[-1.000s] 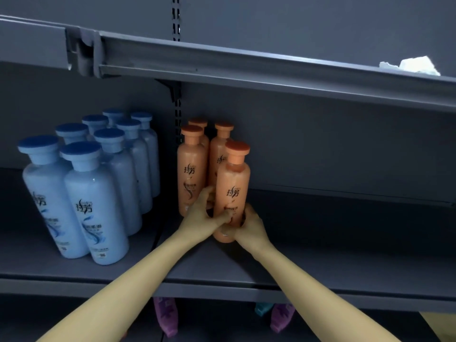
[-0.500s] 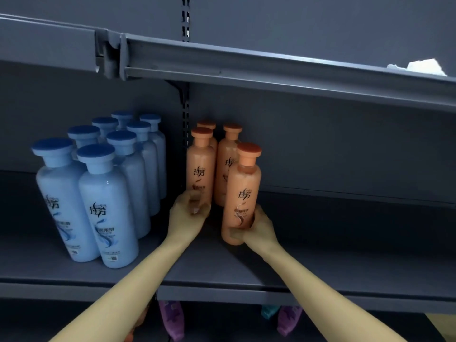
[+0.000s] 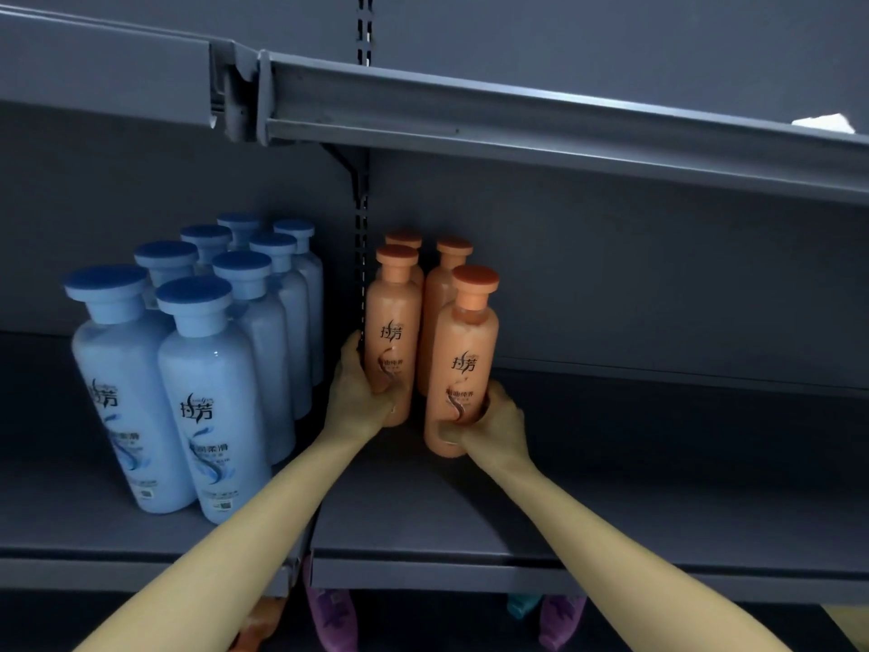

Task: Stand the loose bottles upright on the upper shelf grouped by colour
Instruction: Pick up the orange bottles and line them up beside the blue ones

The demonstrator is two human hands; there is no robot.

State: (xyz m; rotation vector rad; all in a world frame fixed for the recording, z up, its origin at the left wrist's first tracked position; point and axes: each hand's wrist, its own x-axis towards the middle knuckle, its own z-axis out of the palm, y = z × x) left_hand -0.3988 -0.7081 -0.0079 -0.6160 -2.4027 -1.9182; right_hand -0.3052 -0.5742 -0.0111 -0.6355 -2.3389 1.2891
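Both hands are on orange ones here. The right hand [image 3: 489,423] is curled round the lower part of the nearest orange bottle [image 3: 463,364], thumb across the front below the label and fingers round the far side. That bottle is upright and looks to be standing on the shelf [image 3: 423,510].

Just to the left of that hand and a bit further back, the left hand [image 3: 359,397] grips the second orange bottle [image 3: 392,336] low down, fingers curled onto its front. It's upright too.

Past the fingertips of both hands are two back orange bottles [image 3: 454,256], mostly hidden apart from caps and shoulders. All four sit in a tight cluster, pretty much touching.

Out to the left of the left hand, close to it but not touching, is the pack of blue bottles [image 3: 207,369]. They're all upright, and I count eight caps.

Under both forearms, below the shelf's front edge, some purple bottles [image 3: 329,618] and a teal bottle [image 3: 519,607] poke out, but I can't tell how they're lying. High above the right hand, a white scrap [image 3: 823,123] sits on the shelf above [image 3: 517,120].
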